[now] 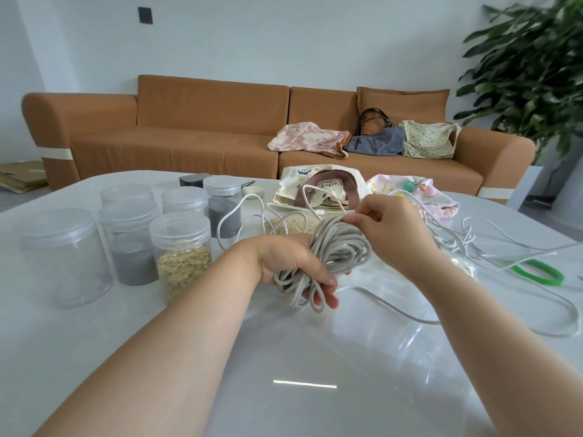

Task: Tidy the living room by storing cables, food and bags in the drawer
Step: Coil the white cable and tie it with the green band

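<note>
Above the glossy white table (94, 342), the left hand (291, 266) curls tight round a grey cable coil (334, 253), while the right hand (397, 225) pinches its top loop; jars (179, 250) stand left of the grip, loose cables (492, 244) right, bags (318, 187) and sofa (205, 134) beyond.

A brown sofa (189, 130) lines the pale wall (284, 36), a leafy plant (530, 74) right, possibly cardboard (22, 178) left.

Brown sofa (189, 137) behind white table (284, 408), leafy plant (530, 67) right, cardboard (22, 178) left.
</note>
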Demonstrator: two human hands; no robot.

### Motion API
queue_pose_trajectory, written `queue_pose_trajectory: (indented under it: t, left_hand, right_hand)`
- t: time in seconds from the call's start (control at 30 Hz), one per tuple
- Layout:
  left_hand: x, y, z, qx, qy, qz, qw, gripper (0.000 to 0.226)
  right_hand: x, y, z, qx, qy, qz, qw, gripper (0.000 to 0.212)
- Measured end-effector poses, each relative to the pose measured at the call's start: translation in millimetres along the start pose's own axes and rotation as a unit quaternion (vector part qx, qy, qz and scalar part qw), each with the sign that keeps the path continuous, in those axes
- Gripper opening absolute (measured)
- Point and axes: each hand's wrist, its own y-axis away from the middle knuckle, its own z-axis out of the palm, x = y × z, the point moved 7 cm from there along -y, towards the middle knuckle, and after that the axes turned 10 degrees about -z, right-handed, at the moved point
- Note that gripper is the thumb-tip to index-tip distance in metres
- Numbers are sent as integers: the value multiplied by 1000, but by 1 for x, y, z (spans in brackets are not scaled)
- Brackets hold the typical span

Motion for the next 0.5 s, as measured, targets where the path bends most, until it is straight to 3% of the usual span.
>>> queue_pose_trajectory:
  t: [0.23, 0.37, 0.5]
  left_hand:
    - [7, 3, 1, -17, 61, 45, 997, 4]
    - [11, 6, -1, -31, 114, 70, 991, 5]
    - [11, 2, -4, -18, 146, 82, 986, 5]
  right_hand:
    - [11, 1, -2, 25, -37, 21, 999, 20]
    - [14, 4, -17, 73, -7, 59, 996, 50]
    - [11, 4, -19, 82, -6, 55, 995, 46]
